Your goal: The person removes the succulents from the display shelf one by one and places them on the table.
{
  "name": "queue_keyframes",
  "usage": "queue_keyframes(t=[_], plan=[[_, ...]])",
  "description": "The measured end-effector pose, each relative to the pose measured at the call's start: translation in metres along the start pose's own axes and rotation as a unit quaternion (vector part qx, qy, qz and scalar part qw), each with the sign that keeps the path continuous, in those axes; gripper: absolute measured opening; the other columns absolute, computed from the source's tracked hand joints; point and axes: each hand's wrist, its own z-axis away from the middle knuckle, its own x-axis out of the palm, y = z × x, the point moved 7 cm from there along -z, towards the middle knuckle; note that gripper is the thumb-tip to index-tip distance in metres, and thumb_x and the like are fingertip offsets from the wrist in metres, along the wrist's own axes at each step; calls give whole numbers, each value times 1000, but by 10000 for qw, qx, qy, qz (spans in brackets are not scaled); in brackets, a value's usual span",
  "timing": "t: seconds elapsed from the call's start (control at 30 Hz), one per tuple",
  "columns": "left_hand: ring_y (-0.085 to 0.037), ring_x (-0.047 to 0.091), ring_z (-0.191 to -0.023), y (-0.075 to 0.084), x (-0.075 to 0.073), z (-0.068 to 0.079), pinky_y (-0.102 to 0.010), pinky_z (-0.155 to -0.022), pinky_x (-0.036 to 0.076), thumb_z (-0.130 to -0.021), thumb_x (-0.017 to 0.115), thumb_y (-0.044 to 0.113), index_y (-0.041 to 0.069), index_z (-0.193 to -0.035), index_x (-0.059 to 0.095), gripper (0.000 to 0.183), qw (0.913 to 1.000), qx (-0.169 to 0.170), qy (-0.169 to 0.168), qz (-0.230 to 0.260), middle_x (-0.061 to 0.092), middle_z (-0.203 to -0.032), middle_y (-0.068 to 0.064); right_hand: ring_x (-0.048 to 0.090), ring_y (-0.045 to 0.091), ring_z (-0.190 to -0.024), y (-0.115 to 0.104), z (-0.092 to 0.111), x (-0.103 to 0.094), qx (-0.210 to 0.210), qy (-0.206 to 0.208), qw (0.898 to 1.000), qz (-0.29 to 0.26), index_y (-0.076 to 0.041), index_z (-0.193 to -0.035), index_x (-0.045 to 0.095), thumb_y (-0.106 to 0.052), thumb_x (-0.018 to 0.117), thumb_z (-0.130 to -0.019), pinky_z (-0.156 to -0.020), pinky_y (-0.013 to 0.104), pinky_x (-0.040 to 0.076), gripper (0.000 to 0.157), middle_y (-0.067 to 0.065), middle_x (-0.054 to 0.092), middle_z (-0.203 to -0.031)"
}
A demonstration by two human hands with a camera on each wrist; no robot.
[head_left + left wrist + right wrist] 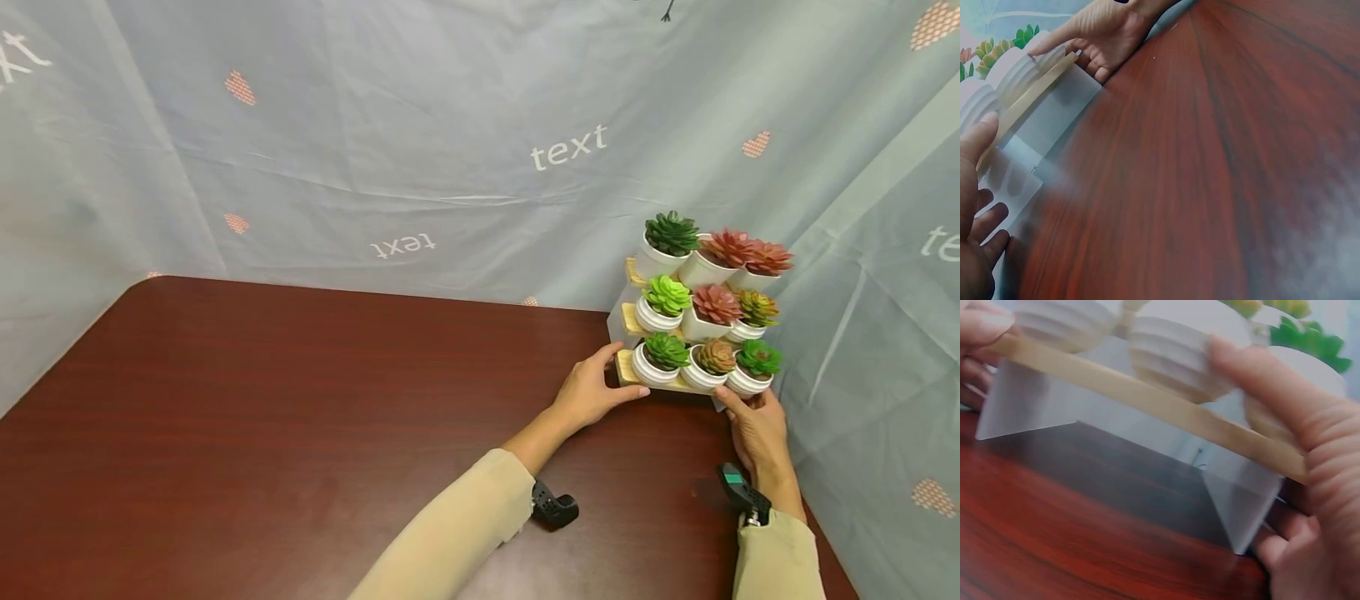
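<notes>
the tiered stand (632,318) of potted succulents (716,304) is between both hands, at the far right of the table (337,400). the left hand (588,392) pinches its lower left end, the right hand (761,429) its lower right.

White "text" lettering (558,153), one word upside down, on the grey fabric backdrop (450,100).

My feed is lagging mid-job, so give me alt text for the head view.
A person's left grip and right grip hold opposite ends of a three-tier stand bearing nine potted succulents, three per tier. It is at the far right corner of a reddish-brown table, before a grey fabric backdrop.
</notes>
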Motion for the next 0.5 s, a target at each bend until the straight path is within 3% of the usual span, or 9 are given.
queue_keyframes(t=[0.2, 0.5], plan=[[-17, 68, -120, -2, 1, -5, -27, -99, 55, -85, 84, 31, 16, -145, 54, 69, 9992, 77, 189, 348, 68, -133, -4, 62, -2, -98, 3, -5, -5, 78, -539, 9969, 565, -19, -131, 50, 15, 64, -90, -77, 10, 53, 55, -14, 66, -117], [-19, 71, -116, -2, 7, -9, -20, -92, 58, -79, 88, 14, 8, -139, 57, 67, 9910, -75, 291, 1307, 71, -129, -12, 63, -5, -98, 3, -14, -16, 186, -238, 9941, 1039, -21, -125, 56, 13, 72, -86, -78, 9, 53, 54, -17, 67, -113]])
